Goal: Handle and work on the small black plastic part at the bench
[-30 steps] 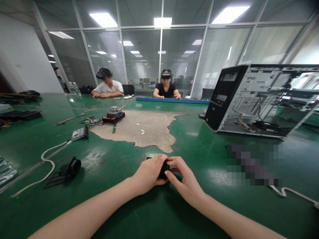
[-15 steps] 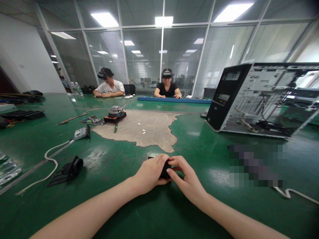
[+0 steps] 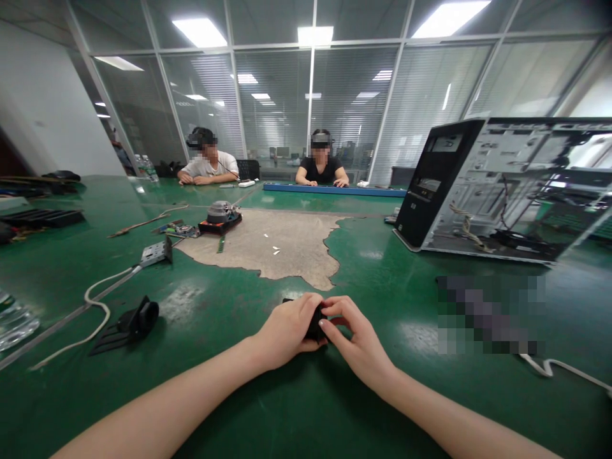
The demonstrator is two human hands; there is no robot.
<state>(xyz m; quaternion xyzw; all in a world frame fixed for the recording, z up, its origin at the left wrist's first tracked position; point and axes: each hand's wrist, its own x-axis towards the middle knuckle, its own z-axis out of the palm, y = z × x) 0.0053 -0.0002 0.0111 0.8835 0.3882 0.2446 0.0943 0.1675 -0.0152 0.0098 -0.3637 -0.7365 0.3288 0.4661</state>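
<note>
In the head view, my left hand [image 3: 291,325] is wrapped round a small black boxy object [image 3: 315,326], low over the green table. My right hand [image 3: 356,328] pinches the object's right side between thumb and fingers. Most of it is hidden by my hands, so its exact kind does not show. To the left lies a black plastic part with a round duct and a slatted flat piece [image 3: 136,322]. Both forearms reach in from the bottom edge.
An open computer case [image 3: 449,191] stands at the right, near a blurred-out item with a white cable [image 3: 547,370]. A cooler with a metal top [image 3: 220,217] sits by a bare patch [image 3: 282,245]. Left are a metal bracket [image 3: 155,253] and plastic bottle [image 3: 14,322]. Two people sit opposite.
Hardly anything differs. Both hands keep their hold on the black object, and the whole view has shifted very slightly.
</note>
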